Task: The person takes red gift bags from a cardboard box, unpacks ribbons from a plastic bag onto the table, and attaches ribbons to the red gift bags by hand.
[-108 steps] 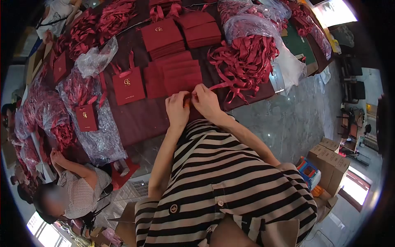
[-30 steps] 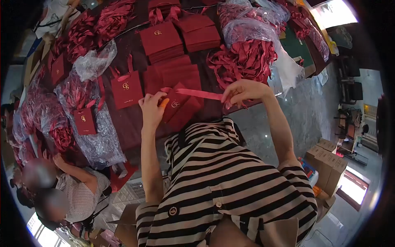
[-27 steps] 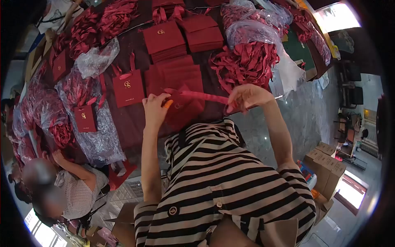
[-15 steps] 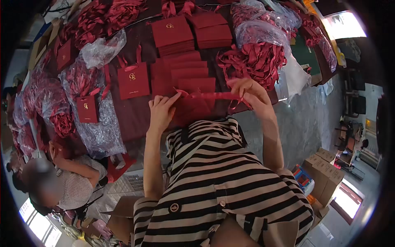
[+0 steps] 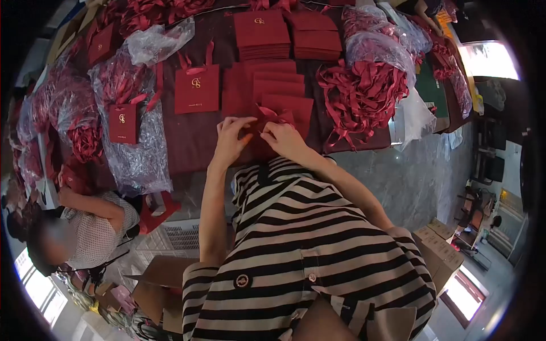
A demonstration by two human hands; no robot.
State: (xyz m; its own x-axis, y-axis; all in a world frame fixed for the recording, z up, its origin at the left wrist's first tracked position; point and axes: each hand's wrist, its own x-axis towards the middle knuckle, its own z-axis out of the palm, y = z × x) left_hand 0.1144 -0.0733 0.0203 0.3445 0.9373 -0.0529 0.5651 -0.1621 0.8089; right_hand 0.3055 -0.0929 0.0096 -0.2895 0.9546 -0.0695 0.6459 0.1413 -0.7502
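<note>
Curled inward, the fingers of both hands meet over a short red ribbon [image 5: 278,115]; the left hand [image 5: 231,141] bends its forefinger and thumb toward it from one side, and the right hand [image 5: 285,141] bunches its fingertips close by from the other. Whether either one pinches the ribbon or only touches it, I cannot tell, since the knuckles hide the contact. Beneath them, a dark red paper piece [image 5: 261,150] lies near the table's front edge, close to the wearer's striped shirt [image 5: 324,227], probably so that both hands can work on it without stretching.

Just beyond, flat red pieces [image 5: 278,86] overlap in steps, perhaps so that each edge is easy to lift singly. A loose ribbon heap [image 5: 367,99] sits to the right, seemingly kept within that hand's reach, with clear plastic wrapping [image 5: 378,48] around its far part. Farther back stands a neat stack [image 5: 261,37], apparently squared up to save room. Left of the overlapping pieces lies a gold-lettered bag [image 5: 197,91] with a ribbon handle, apart from them on the dark tablecloth [image 5: 190,145].
</note>
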